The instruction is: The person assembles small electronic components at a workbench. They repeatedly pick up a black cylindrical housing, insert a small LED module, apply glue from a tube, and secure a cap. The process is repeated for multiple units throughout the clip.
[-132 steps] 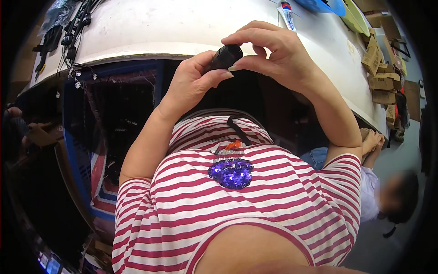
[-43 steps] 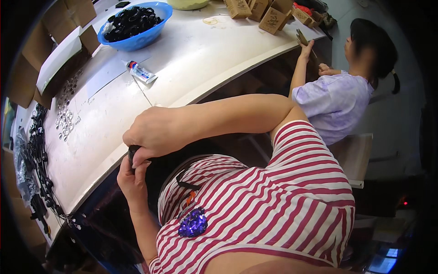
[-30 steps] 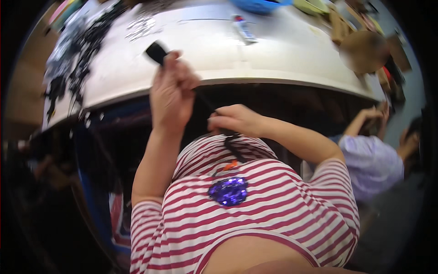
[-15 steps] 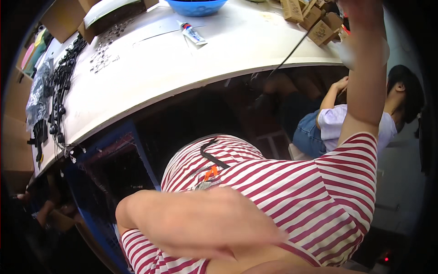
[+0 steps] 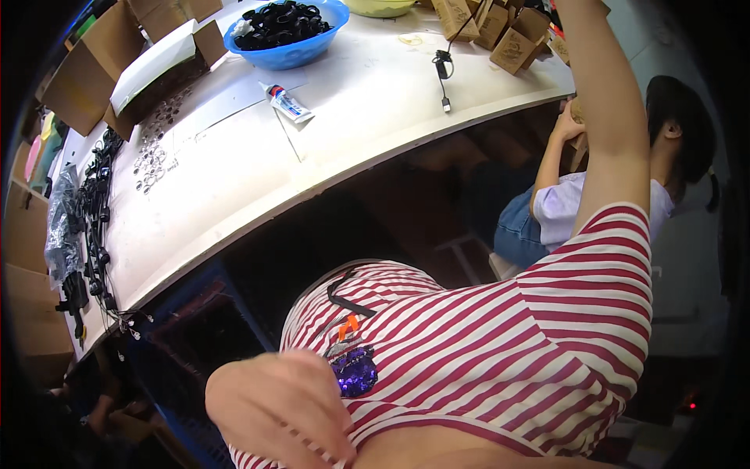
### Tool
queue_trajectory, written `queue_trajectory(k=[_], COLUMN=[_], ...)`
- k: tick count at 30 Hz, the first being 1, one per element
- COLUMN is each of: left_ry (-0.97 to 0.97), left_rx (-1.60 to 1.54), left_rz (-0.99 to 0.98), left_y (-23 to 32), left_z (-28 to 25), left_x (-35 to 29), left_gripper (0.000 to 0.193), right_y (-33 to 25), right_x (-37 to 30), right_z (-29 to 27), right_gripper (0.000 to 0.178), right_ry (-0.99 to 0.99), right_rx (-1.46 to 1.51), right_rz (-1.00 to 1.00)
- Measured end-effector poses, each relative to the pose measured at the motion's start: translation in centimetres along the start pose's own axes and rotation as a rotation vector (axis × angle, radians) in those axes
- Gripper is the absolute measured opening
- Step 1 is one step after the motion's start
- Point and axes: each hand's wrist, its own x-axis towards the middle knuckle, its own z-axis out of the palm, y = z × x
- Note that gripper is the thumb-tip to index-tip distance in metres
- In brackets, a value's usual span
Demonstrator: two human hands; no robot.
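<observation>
My left hand [image 5: 281, 402] is raised in front of my chest, close to the collar of my red-and-white striped shirt [image 5: 469, 336]. Its fingers bend downward and are smeared, so whether they grip anything does not show. Stretched up along the right side, my right arm [image 5: 613, 117] passes beyond the top edge, and the hand at its end is out of the picture. Small brown cardboard boxes [image 5: 519, 41] are what that arm is nearest to. A black coiled cable with a metal plug [image 5: 443, 66] lies on the white table [image 5: 234, 176] left of them.
A blue bowl [image 5: 289, 55] of black coiled pieces stands at the back, beside a tube [image 5: 287, 103]. Farther left are small clear rings [image 5: 148, 160], black cables [image 5: 95, 227] and open cartons [image 5: 94, 66]. Another person [image 5: 562, 203] sits on the right, holding a brown box.
My view has shifted, bringing more of the blue bowl into sight. My left hand has drawn back leftward and bent down. My right hand has left the view, and the cable now lies on the table.
</observation>
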Motion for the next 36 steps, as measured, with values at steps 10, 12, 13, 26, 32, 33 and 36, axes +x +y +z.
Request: queue_trajectory(k=[10, 12, 13, 26, 32, 33, 36], left_ry=[0.698, 0.744, 0.742, 1.616, 1.352, 1.352, 1.425], left_rx=[0.322, 0.408, 0.436, 1.729, 2.061, 2.074, 1.94], left_rz=[-0.53, -0.597, -0.62, -0.749, -1.691, -1.684, -1.337], left_y=[0.3, 0.7, 1.2, 17.2, 16.2, 16.2, 17.8], left_z=[-1.8, -2.5, -3.0, -15.4, -21.5, -21.4, -23.6], left_x=[-7.2, -8.5, -9.0, -27.1, -26.8, -26.8, -31.1], left_gripper=[0.023, 0.022, 0.02, 0.023, 0.045, 0.042, 0.041], right_y=[12.8, 13.9, 14.7, 18.8, 6.6, 4.6, 0.7], right_x=[-24.5, -26.0, -26.4, -21.1, -25.6, -26.2, -28.4], right_z=[4.9, 5.5, 6.5, 3.3, 17.6, 19.4, 23.3], right_gripper=[0.031, 0.032, 0.032, 0.031, 0.025, 0.028, 0.025], right_ry=[-0.415, -0.482, -0.527, -0.317, -0.537, -0.576, -0.64], right_rx=[-0.728, -0.859, -0.887, -1.001, -0.597, -0.545, -0.363], right_rz=[0.358, 0.263, 0.191, -0.089, -0.218, -0.273, -0.241])
